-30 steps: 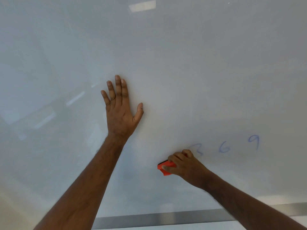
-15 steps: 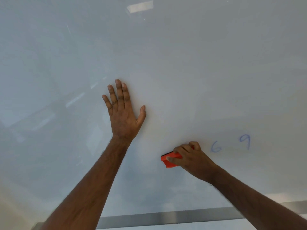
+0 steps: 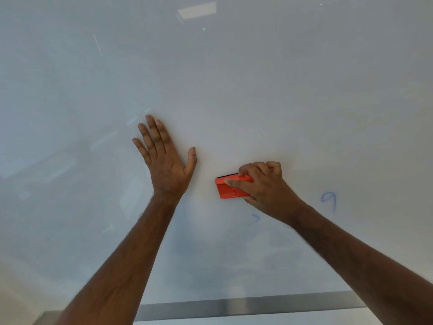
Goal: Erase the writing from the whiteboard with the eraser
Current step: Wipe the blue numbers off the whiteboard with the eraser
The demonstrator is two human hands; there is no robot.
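We grip eraser (image 3: 230,187) in right hand (image 3: 264,186) | left hand (image 3: 164,158) spread flat on board (image 3: 281,90) | 9 (image 3: 329,200) lies right and slightly below, right hand nearer

Two hands (image 3: 167,164), one eraser (image 3: 228,190), one whiteboard (image 3: 281,90)

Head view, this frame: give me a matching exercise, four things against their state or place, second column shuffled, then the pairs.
Things:
1. left hand
2. right hand
3. eraser
4. blue 9

States:
A. orange, pressed against the whiteboard
B. unerased, right of the gripping hand
C. flat on the board, fingers spread
D. closed around the eraser

Pairs: 1-C, 2-D, 3-A, 4-B
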